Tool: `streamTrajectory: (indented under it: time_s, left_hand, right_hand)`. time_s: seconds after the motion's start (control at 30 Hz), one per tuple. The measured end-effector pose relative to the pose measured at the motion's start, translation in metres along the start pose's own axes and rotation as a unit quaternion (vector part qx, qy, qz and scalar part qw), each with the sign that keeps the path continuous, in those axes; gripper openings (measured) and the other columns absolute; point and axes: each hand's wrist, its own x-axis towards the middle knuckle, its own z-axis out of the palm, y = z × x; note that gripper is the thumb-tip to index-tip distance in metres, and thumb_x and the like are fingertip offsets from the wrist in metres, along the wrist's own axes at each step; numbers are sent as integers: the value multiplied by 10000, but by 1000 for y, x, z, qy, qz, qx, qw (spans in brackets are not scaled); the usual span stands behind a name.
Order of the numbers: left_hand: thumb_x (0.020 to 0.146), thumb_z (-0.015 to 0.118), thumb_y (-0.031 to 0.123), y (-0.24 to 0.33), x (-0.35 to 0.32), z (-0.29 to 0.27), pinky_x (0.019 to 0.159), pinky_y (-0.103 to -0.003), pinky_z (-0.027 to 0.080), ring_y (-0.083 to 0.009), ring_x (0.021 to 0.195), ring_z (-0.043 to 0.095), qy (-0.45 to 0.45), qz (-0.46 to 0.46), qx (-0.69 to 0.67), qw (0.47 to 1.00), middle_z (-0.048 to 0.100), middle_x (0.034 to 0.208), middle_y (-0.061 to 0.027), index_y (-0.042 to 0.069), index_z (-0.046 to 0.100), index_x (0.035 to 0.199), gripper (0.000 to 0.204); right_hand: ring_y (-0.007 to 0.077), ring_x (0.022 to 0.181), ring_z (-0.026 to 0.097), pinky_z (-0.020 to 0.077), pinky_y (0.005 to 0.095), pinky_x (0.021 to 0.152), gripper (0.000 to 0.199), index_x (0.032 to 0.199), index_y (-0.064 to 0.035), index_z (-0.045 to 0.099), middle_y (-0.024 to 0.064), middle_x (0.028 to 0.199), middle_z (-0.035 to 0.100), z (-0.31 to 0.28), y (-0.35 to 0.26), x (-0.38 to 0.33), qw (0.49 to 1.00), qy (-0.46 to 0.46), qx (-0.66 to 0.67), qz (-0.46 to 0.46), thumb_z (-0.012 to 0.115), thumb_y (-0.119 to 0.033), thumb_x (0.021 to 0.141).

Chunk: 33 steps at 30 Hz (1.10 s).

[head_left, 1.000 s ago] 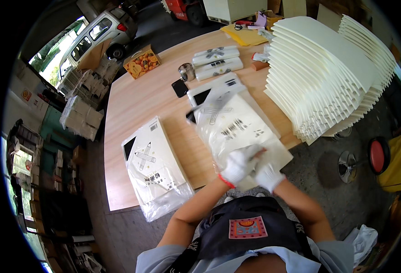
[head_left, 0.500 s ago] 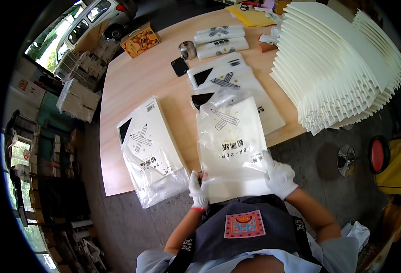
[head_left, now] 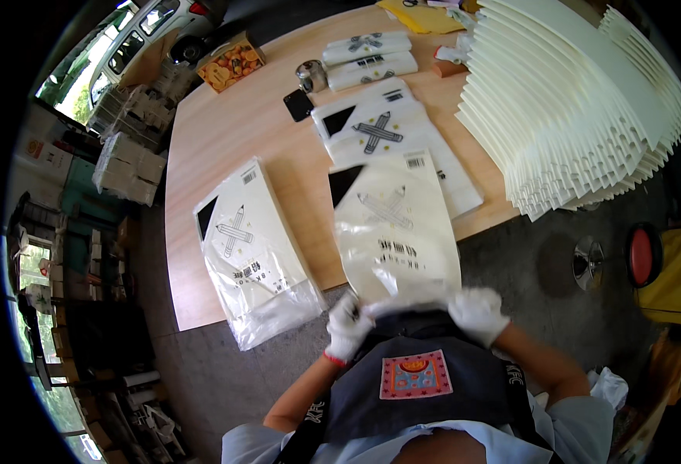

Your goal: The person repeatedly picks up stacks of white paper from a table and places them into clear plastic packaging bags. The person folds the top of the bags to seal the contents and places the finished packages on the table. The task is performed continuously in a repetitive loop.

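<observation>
A clear plastic bag (head_left: 394,224) with a crossed-pencils print holds a stack of off-white paper. It lies at the table's near edge, its near end reaching my apron. My left hand (head_left: 348,329), in a white knit glove, has its fingers closed on the bag's near left corner. At the near right corner my gloved right hand (head_left: 477,315) grips the loose film, slightly blurred. A filled paper pack (head_left: 251,243) lies to the left, its slack film hanging past the table edge. Beyond the bag lies a pile of flat printed plastic bags (head_left: 383,127).
Tall stacks of off-white paper (head_left: 564,108) rise at the right. Farther back on the wooden table (head_left: 232,124) are rolled plastic bags (head_left: 371,69), a black phone (head_left: 298,105), a metal canister (head_left: 311,76) and an orange-printed box (head_left: 230,63). A stool (head_left: 588,263) stands right.
The paper's near edge, bare before, is now covered by film. The bag's far end lies flatter. My left hand moved slightly right and both hands are now at the bag's near end.
</observation>
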Motion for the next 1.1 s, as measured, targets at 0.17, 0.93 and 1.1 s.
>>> streamTrajectory:
  time_s: [0.17,0.93,1.1]
  left_hand:
    - [675,647,66,-34,25,17,541,-362,450,-279,589,565,29,-77,155,984,534,636,-97,72,467,769,203]
    - [881,590,190,-16,10,4,640,-316,451,-178,676,557,-8,-119,-31,992,588,713,-60,24,600,852,169]
    - [862,610,192,-19,12,-19,797,-308,443,-212,975,570,129,-31,152,979,584,1063,-158,13,532,1094,304]
  right_hand:
    - [320,517,588,446,481,500,290,1078,-156,547,118,595,592,11,27,16,970,-188,27,152,529,-197,791]
    - [57,731,457,397,220,665,176,997,-45,619,-30,792,538,129,56,15,708,-175,615,300,539,-171,903]
    - [128,840,584,480,256,734,256,1134,3,551,62,1008,614,87,50,39,536,-125,769,327,490,-100,908]
